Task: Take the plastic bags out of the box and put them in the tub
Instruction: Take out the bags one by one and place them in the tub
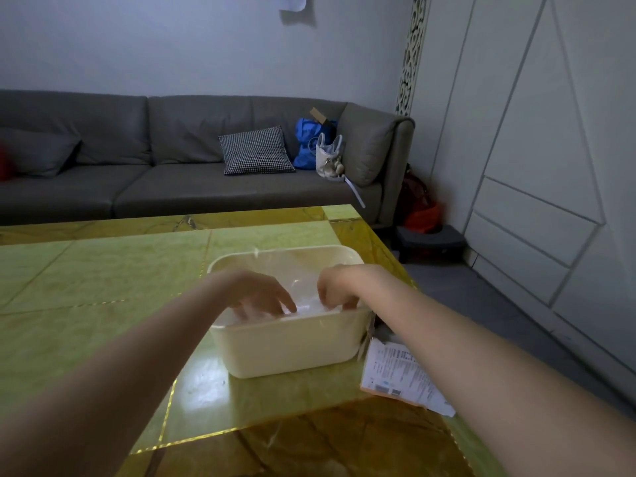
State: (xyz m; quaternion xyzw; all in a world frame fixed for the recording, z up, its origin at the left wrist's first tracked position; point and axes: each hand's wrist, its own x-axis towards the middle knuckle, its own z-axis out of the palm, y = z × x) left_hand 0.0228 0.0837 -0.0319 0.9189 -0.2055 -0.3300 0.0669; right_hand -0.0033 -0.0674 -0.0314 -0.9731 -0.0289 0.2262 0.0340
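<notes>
1. Both forearms reach in from the near edge; left hand (256, 292) and right hand (339, 287) dip into the cream tub (289, 346), fingers bent down onto clear plastic bags (306, 306); actual grip cannot be told.
2. Tub sits near the table's (103, 277) right edge.
3. Labelled box (399, 376) lies right of the tub, overhanging the edge.
4. Left tabletop open; grey sofa (172, 173) far.

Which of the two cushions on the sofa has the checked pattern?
The checked cushion, propped against the backrest near the blue bag. The other cushion, toward the sofa's left end, is plain grey.
</notes>
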